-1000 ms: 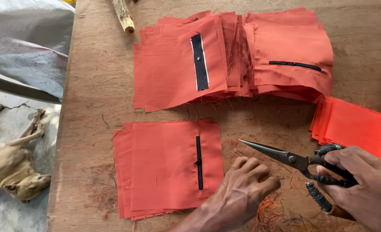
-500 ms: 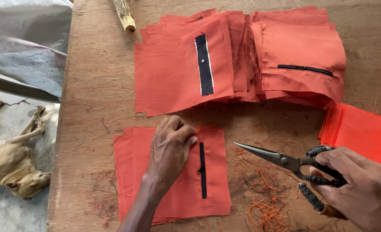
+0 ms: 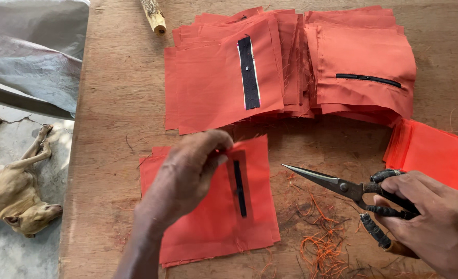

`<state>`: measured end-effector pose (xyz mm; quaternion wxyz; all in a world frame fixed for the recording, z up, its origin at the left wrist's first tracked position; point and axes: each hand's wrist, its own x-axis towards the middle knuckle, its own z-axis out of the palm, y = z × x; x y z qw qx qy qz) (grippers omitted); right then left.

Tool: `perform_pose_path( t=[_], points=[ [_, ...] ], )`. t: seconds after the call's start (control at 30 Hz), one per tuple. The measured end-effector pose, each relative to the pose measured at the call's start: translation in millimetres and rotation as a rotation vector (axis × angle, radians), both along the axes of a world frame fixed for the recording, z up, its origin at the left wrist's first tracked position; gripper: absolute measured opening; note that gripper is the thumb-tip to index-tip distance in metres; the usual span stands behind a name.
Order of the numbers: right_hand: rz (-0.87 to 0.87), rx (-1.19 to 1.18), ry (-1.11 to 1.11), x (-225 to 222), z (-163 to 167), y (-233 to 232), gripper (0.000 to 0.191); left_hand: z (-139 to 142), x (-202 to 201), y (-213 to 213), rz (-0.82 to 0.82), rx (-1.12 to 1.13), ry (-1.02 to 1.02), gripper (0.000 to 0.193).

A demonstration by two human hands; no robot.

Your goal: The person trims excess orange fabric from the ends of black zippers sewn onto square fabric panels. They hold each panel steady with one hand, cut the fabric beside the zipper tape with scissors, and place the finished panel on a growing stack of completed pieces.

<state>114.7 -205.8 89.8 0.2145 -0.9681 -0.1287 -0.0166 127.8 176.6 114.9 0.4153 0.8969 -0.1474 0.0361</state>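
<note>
My left hand (image 3: pixel 190 173) pinches the top edge of the uppermost orange fabric piece (image 3: pixel 249 217), which has a black slit strip down its middle and lies on a small stack near the table's front. My right hand (image 3: pixel 436 222) grips black-handled scissors (image 3: pixel 342 187), blades pointing left, resting just right of that stack. Behind them lie a fanned pile of orange pieces (image 3: pixel 213 82) with a black strip on top, and another stack (image 3: pixel 366 62) with a horizontal black slit.
More bright orange fabric (image 3: pixel 436 155) sits at the right edge. Orange thread scraps (image 3: pixel 319 250) litter the wooden table (image 3: pixel 120 103). A wooden stick (image 3: pixel 153 15) lies at the back. A dog (image 3: pixel 12 191) lies on the floor left of the table, beside grey sheeting (image 3: pixel 27 57).
My left hand moved from the table's front onto the near stack and now pinches the top piece's upper edge. The scissors stayed in my right hand, shifting little.
</note>
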Motion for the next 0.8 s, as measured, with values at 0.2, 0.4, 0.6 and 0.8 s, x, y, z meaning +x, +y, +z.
perform_pose_path(
  t=[0.2,0.4,0.6,0.8],
  points=[
    [0.006,-0.034,-0.007,-2,5,6,0.04,56,0,4,0.039,0.066,-0.381,0.013],
    [-0.045,-0.127,0.044,-6,1,1,0.033,72,-66,-5,-0.099,0.266,-0.564,0.031],
    [-0.03,-0.094,0.08,-13,-11,-11,0.043,-26,-90,-23,-0.189,0.278,-0.357,0.032],
    [0.009,-0.141,0.059,-17,-28,-18,0.047,-60,-130,-21,-0.125,0.024,-0.144,0.024]
  ],
)
